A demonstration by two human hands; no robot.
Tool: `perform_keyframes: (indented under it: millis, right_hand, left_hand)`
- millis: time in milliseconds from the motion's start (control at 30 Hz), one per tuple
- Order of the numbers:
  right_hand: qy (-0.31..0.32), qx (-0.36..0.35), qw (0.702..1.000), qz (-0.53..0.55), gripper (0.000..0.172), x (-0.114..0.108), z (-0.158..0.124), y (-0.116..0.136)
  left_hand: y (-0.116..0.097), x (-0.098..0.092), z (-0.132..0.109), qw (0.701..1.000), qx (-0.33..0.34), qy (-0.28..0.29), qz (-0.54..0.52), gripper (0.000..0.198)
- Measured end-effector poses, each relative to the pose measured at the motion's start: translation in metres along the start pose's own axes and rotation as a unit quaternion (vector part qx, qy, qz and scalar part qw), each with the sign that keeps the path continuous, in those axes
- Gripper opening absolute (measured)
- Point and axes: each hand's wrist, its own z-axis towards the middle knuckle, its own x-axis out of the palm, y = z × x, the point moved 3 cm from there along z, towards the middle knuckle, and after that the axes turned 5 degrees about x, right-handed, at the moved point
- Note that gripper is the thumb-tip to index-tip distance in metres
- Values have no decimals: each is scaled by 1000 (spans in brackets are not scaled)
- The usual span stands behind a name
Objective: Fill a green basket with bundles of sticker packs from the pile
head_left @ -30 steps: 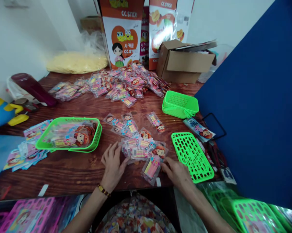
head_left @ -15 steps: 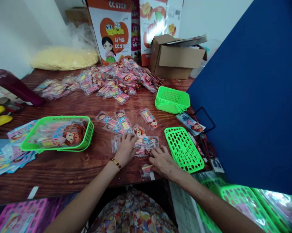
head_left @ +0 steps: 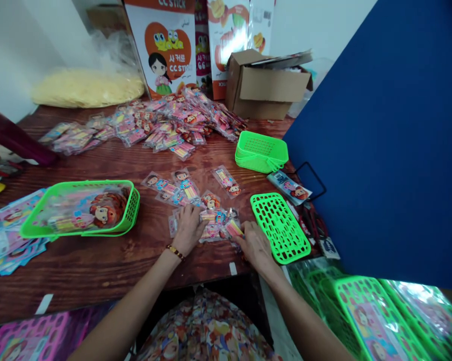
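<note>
Small clear packets of coloured sticks (head_left: 212,231) with cartoon-girl prints lie in a loose cluster before me. My left hand (head_left: 188,229) rests on the cluster's left side, fingers bent forward and the thumb apart, touching packets. My right hand (head_left: 254,244) is closed on the edge of one packet of yellow and pink sticks (head_left: 234,228), tilted over the cluster's right side. Its fingertips are partly hidden. More packets (head_left: 188,188) lie just beyond my left hand, and a single packet (head_left: 226,181) lies farther out.
A green basket (head_left: 130,213) full of packets stands left, beside printed cards (head_left: 17,240). A green perforated lid (head_left: 280,228) lies right, with stacked green baskets (head_left: 261,150) behind. A packet heap (head_left: 180,120) and a cardboard box (head_left: 269,87) are at the back. A blue panel (head_left: 372,150) borders the right.
My right hand has picked up the packet from near the table's front edge and moved it forward onto the cluster. My left hand's fingers have drawn closer together. The whole view has shifted slightly.
</note>
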Motion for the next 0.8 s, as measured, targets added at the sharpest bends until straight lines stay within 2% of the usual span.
perform_keyframes:
  millis: [100,200,333,433,500,533,600,633,733,800]
  right_hand:
    - [-10,45,999,-14,46,1,-3,-2]
    - [19,36,998,-46,38,4,-3,-1]
    - [44,-16,999,14,26,-2,-10,-4]
    - [81,-138,982,98,17,-13,-25,-1]
    - [85,-249,957,119,19,-20,-35,9]
    - [77,-290,947,114,27,-21,-39,16]
    - [62,-328,940,76,43,-19,-42,31]
    - [57,-333,940,48,44,-16,-42,37]
    - [54,-330,942,-21,20,-9,-37,49]
    - [46,-333,941,-38,11,-10,-33,52]
  left_hand:
    - [-3,-3,0,999,-1,-11,-33,17]
    - [-7,-11,-1,998,1,-17,-62,9]
    - [-6,-36,-17,994,-13,-37,-103,9]
    - [-1,-53,-40,982,-61,-31,-174,12]
    - [-5,-53,-55,976,-61,16,-210,9]
    - [-10,-50,-62,973,-46,46,-221,9]
    - [-22,-41,-73,965,-16,93,-243,9]
    - [-27,-36,-77,961,-9,105,-254,9]
    - [-34,-30,-87,961,4,111,-252,10]
    - [-28,-33,-90,973,-1,70,-218,12]
